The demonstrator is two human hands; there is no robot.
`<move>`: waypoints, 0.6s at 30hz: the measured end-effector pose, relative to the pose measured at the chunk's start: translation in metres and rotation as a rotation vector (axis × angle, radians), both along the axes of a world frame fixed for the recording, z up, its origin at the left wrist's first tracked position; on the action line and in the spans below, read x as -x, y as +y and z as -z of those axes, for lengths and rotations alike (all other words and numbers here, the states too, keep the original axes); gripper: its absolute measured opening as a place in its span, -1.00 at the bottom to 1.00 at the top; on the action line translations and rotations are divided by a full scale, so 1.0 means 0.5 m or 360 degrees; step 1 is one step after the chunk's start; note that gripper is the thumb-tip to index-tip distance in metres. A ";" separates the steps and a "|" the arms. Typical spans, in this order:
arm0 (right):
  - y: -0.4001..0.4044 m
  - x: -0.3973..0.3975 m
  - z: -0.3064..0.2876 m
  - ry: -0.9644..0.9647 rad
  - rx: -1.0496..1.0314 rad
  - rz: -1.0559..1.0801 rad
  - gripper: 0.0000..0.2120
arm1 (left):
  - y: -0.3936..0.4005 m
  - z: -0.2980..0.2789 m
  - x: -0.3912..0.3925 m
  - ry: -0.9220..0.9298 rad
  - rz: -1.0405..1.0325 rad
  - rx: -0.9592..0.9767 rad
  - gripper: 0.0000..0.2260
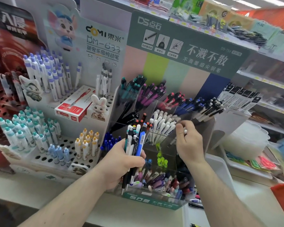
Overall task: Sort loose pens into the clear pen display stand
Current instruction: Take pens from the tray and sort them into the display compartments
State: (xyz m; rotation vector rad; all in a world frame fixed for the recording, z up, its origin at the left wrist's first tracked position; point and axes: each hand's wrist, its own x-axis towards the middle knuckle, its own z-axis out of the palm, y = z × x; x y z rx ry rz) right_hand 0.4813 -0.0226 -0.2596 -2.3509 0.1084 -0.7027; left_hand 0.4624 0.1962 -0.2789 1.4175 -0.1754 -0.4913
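Gripping a bundle of pens [134, 145], left hand [123, 163] waits beside the clear stand [164, 161]; right hand [187, 141] pinches a white pen [185, 131] over its middle row.

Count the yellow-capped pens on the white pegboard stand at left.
About 8 yellow-capped pens, clustered upright at the lower right of the pegboard stand, beside the light-blue-capped pens. Some overlap, so one or two may be hidden.

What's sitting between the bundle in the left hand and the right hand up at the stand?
In the head view, the white pens standing in the clear stand's middle compartment fill the gap between the pen bundle and the right hand.
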 end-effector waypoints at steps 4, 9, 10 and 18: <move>0.015 0.016 0.003 0.0192 -0.0070 -0.0053 -0.87 | 0.006 0.004 0.001 -0.0005 -0.0005 0.0005 -0.83; 0.027 0.020 0.021 0.0314 0.0331 0.0039 -0.77 | 0.010 0.007 -0.002 0.0000 -0.0011 0.0024 -0.83; 0.033 0.020 0.024 0.0285 0.0421 0.0082 -0.83 | 0.009 0.009 -0.003 -0.0001 -0.0010 0.0021 -0.83; 0.047 0.008 0.007 0.0610 0.0873 0.0425 -0.85 | 0.011 0.010 -0.003 -0.0007 0.0017 0.0042 -0.82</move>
